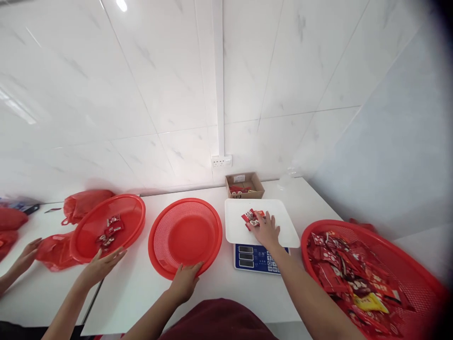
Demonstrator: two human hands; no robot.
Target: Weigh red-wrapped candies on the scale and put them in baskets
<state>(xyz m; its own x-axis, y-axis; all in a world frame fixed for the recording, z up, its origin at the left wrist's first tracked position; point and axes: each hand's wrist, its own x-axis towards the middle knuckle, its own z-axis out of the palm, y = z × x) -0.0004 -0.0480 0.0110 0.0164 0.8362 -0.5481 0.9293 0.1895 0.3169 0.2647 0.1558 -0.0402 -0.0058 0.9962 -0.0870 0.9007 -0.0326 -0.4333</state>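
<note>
My left hand (184, 282) grips the near rim of a round red plastic basket (193, 238), fingers over the edge. No contents show inside the basket. To its right, a white tray (283, 226) sits on a blue digital scale (256, 262). A few small red snack packets (250, 216) lie on the tray. Over them rests my right hand (267, 231), fingers spread and pointing away from me. It partly hides the packets, and I cannot see any packet lifted.
At right stands a big red basket (417, 264) full of wrapped snacks. Behind the scale is a cardboard box (255, 192) with red packets. On the left, a co-worker's hand (101, 267) is at a tilted red basket (132, 222), the other hand (30, 255) near red bags (56, 252).
</note>
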